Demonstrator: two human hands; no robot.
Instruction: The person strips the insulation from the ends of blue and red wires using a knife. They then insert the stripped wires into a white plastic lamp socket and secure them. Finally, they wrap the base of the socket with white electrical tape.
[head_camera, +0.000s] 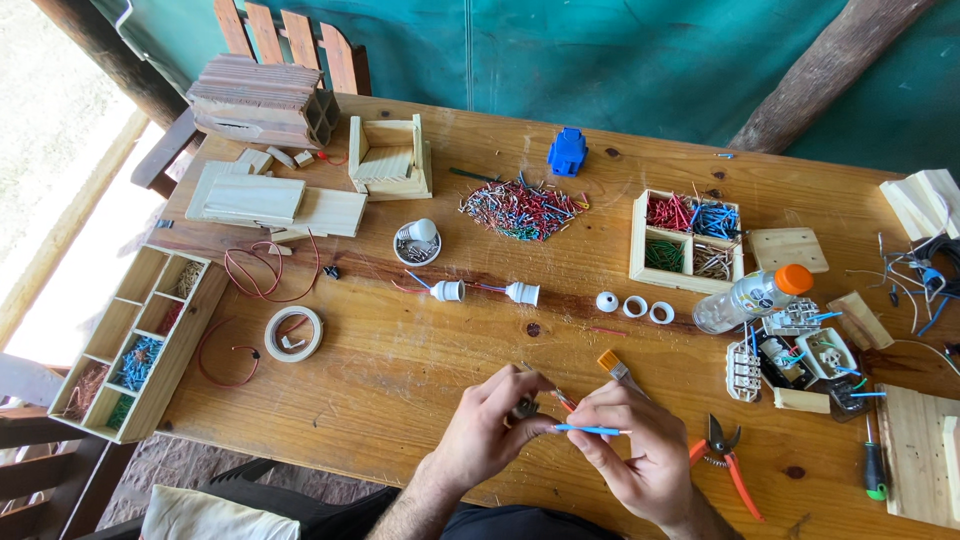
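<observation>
Bench (420, 360) planks fill most of our view, light wood under a teal tarp (600, 50). At the far left corner sits a slatted wooden box (262, 100), with flat boards (275, 200) just in front of it and a small open wooden frame (390, 158) beside them. Along the left edge lies a long divided tray (135, 340) holding sorted wire bits. A square four-part tray (688, 240) of red, blue, green and pale wires stands right of centre, and a loose heap of mixed wire pieces (522, 208) lies between it and the frame. A clear bottle (752, 296) with an orange cap lies on its side near the square tray, touching a cluster of white sockets (795, 355). A tape roll (293, 333) rests left of centre. Red-handled cutters (728, 462) lie just right of our hands. Our left hand (490, 430) has its fingers closed on a small dark part (525, 407), and our right hand (640, 455) pinches a blue wire (590, 430) between thumb and fingers; both are held together over the near edge, just above the wood. A small brush (615, 367) lies just beyond them.
</observation>
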